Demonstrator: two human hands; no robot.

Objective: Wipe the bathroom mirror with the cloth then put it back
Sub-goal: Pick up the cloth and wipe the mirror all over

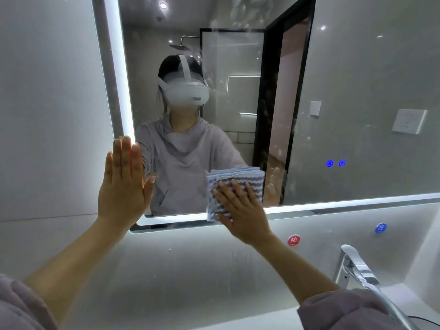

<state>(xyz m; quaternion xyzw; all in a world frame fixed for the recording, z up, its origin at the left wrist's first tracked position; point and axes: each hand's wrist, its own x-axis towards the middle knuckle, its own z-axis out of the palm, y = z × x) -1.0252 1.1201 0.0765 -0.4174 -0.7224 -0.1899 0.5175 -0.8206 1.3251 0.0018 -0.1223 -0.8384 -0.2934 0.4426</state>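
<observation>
The folded cloth (234, 186), striped blue and white, is pressed flat against the mirror (345, 96) near its bottom edge, at about 6 o'clock on the glass and slightly left of its centre. Its long axis is seen to run roughly upright, with its lower end overlapping the lit strip along the mirror's bottom border. It is held there by the right hand (240, 208), whose fingers are spread wide and laid flat over the cloth; nothing is gripped in a fist, the cloth being pinned by palm and fingers alone. The left hand (125, 184) is fully open and holds nothing, its palm set flat at the mirror's lower-left corner, at about 9 o'clock from the cloth and well apart from it.

The right hand is plainly the one on the cloth, and most of the glass lies from 12 to 3 o'clock of it, where faint smears and spots can be made out. It is judged that the wiping is in hand and far from finished, and that the coming strokes are to be carried upward and to the right.

Below the mirror, a red round sticker (293, 240) marked 热 and a blue round sticker (380, 227) marked 冷 are fixed to the wall above the tap (362, 272). Two small blue lit icons (335, 163) are shown on the glass; their symbols cannot be read.
</observation>
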